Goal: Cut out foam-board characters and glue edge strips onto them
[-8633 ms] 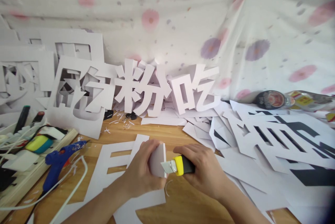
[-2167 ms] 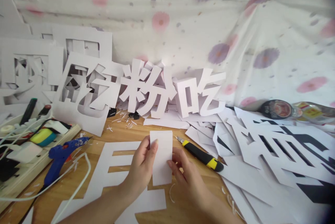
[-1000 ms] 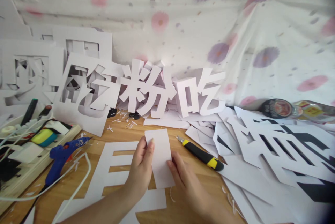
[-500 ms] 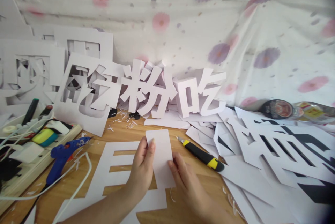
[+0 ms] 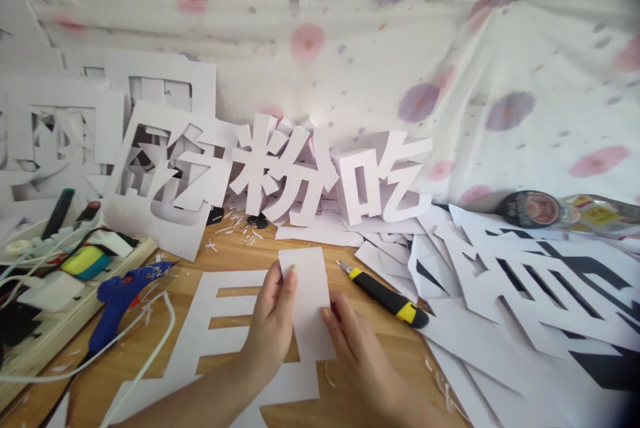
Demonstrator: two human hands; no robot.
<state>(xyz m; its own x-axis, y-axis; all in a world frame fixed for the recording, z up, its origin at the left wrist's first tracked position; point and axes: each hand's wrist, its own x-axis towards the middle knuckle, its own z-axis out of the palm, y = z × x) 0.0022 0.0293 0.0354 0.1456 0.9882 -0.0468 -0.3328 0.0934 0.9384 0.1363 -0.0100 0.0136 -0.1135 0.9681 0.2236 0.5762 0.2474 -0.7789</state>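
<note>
A plain white strip of card is held upright between my two hands. My left hand pinches its left edge, thumb on the near face and fingers behind. Low on the right edge, my right hand grips it between thumb and fingers; some fingertips are hidden behind the card. Beneath my hands a white cut-out character lies flat on the wooden table, partly covered by my left hand and forearm. Just right of the card lies a black and yellow utility knife, blade out.
A blue glue gun with a white cable lies left, beside a loaded power strip. Raised paper characters and a stencil sheet stand at the back. Cut sheets pile up on the right near a bottle.
</note>
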